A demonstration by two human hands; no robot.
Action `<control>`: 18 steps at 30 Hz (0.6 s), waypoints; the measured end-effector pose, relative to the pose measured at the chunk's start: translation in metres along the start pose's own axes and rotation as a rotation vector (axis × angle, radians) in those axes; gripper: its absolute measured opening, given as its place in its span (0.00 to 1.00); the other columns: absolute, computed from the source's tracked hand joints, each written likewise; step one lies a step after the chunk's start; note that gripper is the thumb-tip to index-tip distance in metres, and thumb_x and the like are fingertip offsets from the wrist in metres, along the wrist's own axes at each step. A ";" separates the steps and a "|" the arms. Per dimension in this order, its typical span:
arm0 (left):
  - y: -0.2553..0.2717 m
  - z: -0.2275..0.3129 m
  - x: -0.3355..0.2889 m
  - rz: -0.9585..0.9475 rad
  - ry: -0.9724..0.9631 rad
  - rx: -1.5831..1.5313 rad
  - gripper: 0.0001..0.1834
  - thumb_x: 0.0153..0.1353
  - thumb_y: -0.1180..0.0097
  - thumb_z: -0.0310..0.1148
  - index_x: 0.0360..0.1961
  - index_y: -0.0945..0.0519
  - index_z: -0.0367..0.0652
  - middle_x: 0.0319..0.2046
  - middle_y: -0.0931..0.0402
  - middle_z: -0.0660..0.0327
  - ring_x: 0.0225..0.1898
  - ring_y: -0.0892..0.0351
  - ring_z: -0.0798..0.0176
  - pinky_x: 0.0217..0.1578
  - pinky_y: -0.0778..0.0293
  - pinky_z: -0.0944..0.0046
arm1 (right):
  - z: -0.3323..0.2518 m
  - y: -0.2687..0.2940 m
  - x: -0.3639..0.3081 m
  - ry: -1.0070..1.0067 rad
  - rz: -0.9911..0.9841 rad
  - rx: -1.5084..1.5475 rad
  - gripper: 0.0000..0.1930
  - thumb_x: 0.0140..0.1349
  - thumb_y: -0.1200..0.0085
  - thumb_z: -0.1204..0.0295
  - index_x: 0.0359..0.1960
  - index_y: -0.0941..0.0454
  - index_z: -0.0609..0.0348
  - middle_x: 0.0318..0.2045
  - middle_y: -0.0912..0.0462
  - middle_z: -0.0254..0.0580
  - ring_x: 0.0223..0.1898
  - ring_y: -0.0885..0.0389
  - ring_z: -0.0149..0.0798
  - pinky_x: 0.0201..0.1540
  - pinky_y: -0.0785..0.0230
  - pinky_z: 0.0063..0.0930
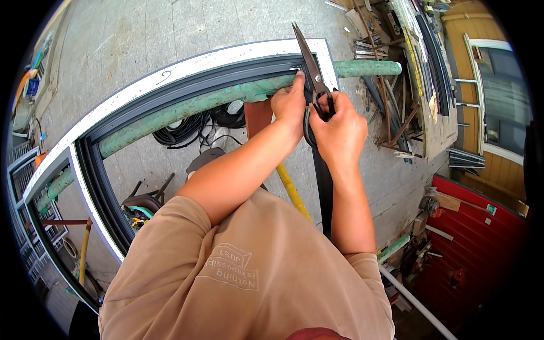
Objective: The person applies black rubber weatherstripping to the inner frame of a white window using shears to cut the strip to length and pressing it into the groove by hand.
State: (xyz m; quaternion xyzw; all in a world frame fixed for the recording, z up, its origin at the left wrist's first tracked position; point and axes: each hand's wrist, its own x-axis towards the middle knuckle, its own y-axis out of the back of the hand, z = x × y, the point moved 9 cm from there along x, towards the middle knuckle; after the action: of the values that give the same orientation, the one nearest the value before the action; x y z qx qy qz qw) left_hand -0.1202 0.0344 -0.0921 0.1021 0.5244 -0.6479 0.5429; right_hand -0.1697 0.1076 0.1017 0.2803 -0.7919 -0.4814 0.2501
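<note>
Right grip (340,127) clamped on handles of shears (311,63), blades angled across corner of frame (226,56), looked nearly together. Left grip (289,107) set right beside, fingertip pressed at inner edge; whether anything was pinched, can't tell. Fingers could get nicked if shears were swung there, way too close imo. White face could be scratched by slipped tip. Frame seemed propped on green pole (187,107); if pole was rolled, corner could be jolted.
</note>
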 end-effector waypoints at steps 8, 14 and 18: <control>0.010 0.005 -0.007 -0.087 0.008 0.068 0.20 0.71 0.27 0.44 0.45 0.14 0.36 0.33 0.15 0.62 0.30 0.19 0.67 0.33 0.23 0.64 | -0.002 -0.001 0.002 -0.024 -0.035 -0.030 0.14 0.57 0.24 0.62 0.42 0.13 0.50 0.32 0.07 0.37 0.35 0.07 0.50 0.41 0.17 0.44; 0.019 0.027 -0.031 -0.003 0.080 0.250 0.18 0.68 0.26 0.44 0.40 0.15 0.40 0.25 0.26 0.67 0.21 0.32 0.73 0.20 0.39 0.66 | -0.003 -0.001 0.002 -0.015 -0.054 -0.027 0.13 0.58 0.25 0.63 0.42 0.13 0.49 0.32 0.07 0.37 0.36 0.07 0.50 0.42 0.18 0.46; 0.011 0.043 -0.039 -0.022 0.053 0.369 0.16 0.68 0.27 0.42 0.36 0.15 0.38 0.24 0.26 0.67 0.22 0.33 0.72 0.22 0.37 0.64 | 0.000 -0.003 0.002 -0.020 -0.069 -0.009 0.13 0.58 0.26 0.64 0.42 0.13 0.49 0.33 0.06 0.38 0.36 0.06 0.50 0.42 0.18 0.46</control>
State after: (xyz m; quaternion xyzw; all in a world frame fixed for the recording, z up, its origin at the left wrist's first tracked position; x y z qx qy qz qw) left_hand -0.0772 0.0247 -0.0526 0.2113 0.4119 -0.7361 0.4939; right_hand -0.1708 0.1053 0.0990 0.3015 -0.7822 -0.4960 0.2264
